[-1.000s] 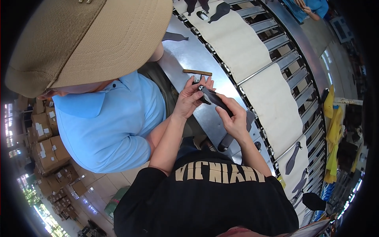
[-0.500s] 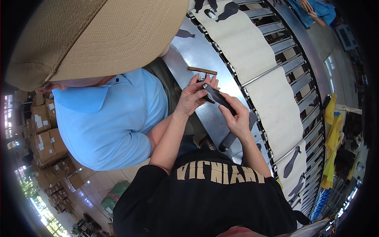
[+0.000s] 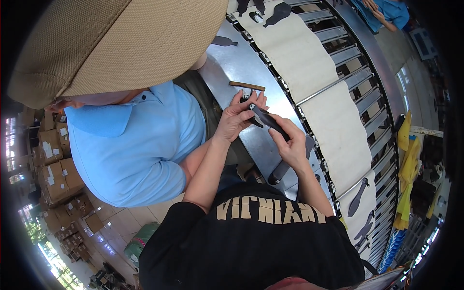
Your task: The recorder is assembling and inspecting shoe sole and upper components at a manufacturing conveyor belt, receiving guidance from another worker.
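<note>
Up over the worktop (image 3: 227, 64), there hung the long dark piece (image 3: 264, 116), left hand (image 3: 234, 122) pinching its far end, right hand (image 3: 290, 144) clasping its near end, seemingly light, pliable, best held there.

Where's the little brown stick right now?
In the head view, the little brown stick lies on the shiny metal table, a bit right of the picture's upper middle, just past the left hand.
</note>
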{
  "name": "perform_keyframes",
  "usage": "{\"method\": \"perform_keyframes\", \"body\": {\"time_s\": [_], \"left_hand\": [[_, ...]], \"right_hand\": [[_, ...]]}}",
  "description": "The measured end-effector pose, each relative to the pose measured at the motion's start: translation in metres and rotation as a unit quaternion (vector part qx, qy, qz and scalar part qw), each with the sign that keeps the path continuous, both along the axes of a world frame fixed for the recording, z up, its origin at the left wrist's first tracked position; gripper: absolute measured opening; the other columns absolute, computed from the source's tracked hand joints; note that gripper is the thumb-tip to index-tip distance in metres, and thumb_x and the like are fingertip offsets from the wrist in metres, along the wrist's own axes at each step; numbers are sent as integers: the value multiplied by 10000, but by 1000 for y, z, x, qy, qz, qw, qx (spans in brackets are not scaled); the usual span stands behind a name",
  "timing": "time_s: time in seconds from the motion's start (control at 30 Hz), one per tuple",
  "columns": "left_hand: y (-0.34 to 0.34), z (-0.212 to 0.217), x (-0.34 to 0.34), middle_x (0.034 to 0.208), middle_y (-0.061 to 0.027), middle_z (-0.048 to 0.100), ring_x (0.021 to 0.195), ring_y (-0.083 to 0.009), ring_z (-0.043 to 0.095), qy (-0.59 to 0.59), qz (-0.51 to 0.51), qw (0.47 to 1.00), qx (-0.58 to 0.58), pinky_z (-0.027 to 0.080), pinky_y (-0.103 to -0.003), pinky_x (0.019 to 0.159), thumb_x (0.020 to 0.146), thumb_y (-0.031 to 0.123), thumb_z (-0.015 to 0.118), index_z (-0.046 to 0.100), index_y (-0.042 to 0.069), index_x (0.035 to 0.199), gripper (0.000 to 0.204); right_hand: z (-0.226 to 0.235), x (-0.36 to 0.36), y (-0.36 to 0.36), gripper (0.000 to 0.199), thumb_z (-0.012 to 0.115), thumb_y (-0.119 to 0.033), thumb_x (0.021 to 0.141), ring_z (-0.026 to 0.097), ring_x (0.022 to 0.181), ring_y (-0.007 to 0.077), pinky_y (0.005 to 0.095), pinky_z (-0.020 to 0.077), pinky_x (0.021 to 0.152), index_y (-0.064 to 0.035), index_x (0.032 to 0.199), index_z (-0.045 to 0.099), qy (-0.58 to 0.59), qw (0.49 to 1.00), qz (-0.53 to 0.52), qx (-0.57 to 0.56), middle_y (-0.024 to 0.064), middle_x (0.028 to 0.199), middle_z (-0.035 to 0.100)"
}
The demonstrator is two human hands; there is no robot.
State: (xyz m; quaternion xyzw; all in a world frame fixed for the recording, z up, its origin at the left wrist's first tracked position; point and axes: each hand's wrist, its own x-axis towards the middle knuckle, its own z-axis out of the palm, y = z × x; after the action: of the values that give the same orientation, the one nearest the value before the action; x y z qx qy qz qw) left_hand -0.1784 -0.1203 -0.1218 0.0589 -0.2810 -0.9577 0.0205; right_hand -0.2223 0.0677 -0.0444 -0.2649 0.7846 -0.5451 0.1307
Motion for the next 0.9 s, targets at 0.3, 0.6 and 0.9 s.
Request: {"method": "perform_keyframes", "body": {"time_s": [0.3, 0.6, 0.9], "left_hand": [[-1, -1, 0, 1357, 12, 535, 1270, -255, 494, -30, 7, 998, 55, 415, -442, 1085, 840, -65, 625, 624, 77, 1227, 412], [-3, -3, -1, 1405, -27, 483, 1328, -268, 425, -12, 13, 999, 47, 354, -467, 1125, 817, -113, 618, 641, 47, 1191, 407], [-4, 5, -1, 1433, -76, 443, 1361, -302, 371, 5, 11, 999, 41, 273, -509, 1156, 807, -142, 617, 628, 30, 1202, 431]], "right_hand": [[4, -2, 1, 322, 649, -70, 841, 563, 648, 121, 243, 436, 577, -50, 1161, 641, -5, 1000, -1, 27, 68, 848, 636], [4, -3, -5, 304, 649, -72, 837, 576, 630, 152, 262, 451, 576, -50, 1141, 649, 27, 999, -8, 28, 84, 825, 631], [8, -6, -8, 318, 660, -113, 829, 597, 612, 194, 288, 476, 570, -76, 1145, 652, 36, 996, 3, 81, 84, 809, 628]]}}
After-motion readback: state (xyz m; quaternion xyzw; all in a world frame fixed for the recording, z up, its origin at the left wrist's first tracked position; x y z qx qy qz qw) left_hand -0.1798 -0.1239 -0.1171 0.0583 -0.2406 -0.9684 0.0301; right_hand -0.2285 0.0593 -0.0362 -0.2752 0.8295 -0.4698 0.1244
